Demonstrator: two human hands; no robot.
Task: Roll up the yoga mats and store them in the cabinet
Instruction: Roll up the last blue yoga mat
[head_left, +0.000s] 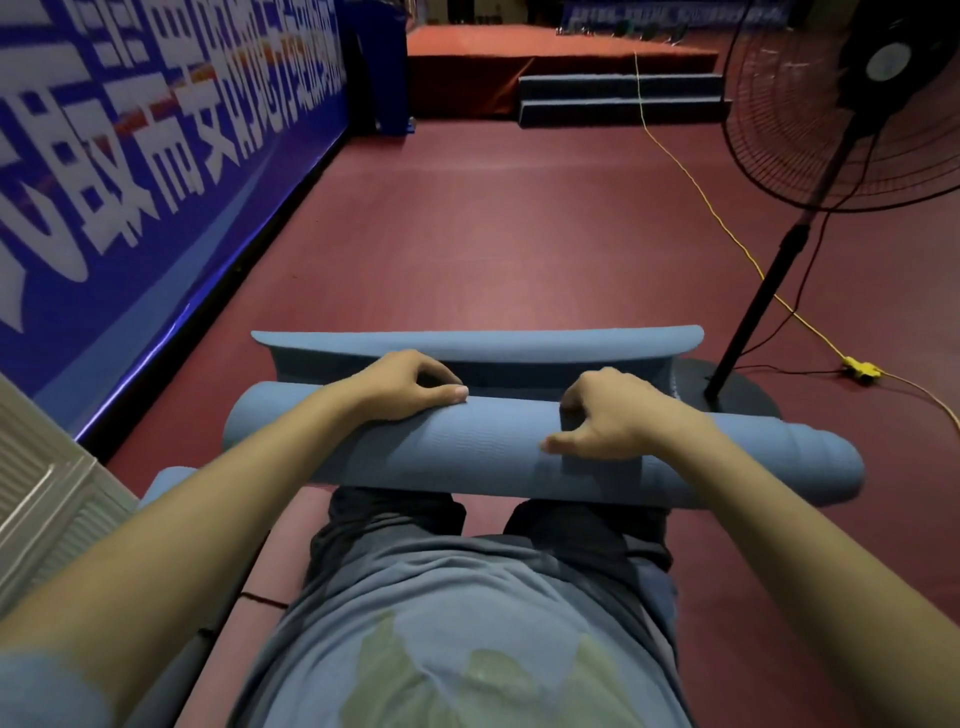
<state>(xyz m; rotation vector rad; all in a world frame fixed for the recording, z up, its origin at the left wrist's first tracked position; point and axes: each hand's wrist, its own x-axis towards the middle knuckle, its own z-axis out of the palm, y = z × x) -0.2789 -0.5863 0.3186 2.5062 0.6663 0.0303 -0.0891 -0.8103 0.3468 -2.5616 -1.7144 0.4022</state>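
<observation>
A blue yoga mat (467, 447) lies across the red floor in front of my knees, nearly all wound into a thick roll. Its last short stretch (478, 340) lies beyond the roll, with the far end curling upward. My left hand (410, 387) grips the top of the roll left of centre, fingers curled over its far side. My right hand (608, 415) grips the roll right of centre, fingers hooked over the far side and thumb lying along the front. The roll's right end (821, 462) is uneven, with inner layers sticking out. No cabinet is in view.
A black standing fan (841, 93) rises at the right, its round base (737, 384) touching the mat's right end. A yellow cable (727, 234) and socket (862, 368) lie on the floor there. A blue banner wall (130, 182) runs along the left. Another blue roll (166, 480) peeks out beside my left arm.
</observation>
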